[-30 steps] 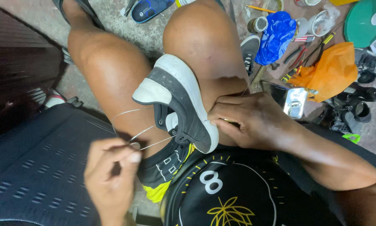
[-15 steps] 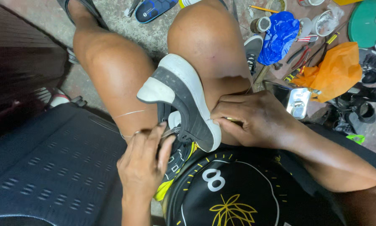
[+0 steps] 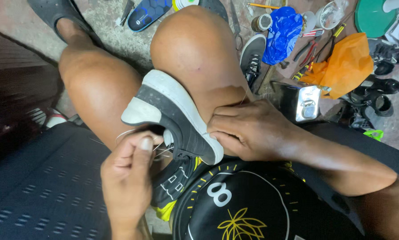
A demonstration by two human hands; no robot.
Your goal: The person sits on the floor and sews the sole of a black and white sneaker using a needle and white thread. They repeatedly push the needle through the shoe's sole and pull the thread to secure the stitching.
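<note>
A black sneaker (image 3: 172,113) with a white sole is wedged sole-up between my knees. My left hand (image 3: 130,171) pinches a thin white thread (image 3: 127,132) beside the shoe's upper, fingers closed on it. My right hand (image 3: 248,131) rests against the shoe's heel end and my thigh, fingers curled; whether it holds a tool is hidden.
On the concrete floor lie a blue plastic bag (image 3: 281,29), an orange bag (image 3: 344,66), a shiny metal can (image 3: 306,103), pliers and screwdrivers (image 3: 312,44), another grey shoe (image 3: 252,55), black shoes (image 3: 381,93) and a blue insole (image 3: 148,13). A dark ribbed panel (image 3: 35,195) lies at left.
My left hand first pulled the thread out to the left, then went in against the shoe, and now draws back slightly with the thread pinched. My right hand stayed at the heel.
</note>
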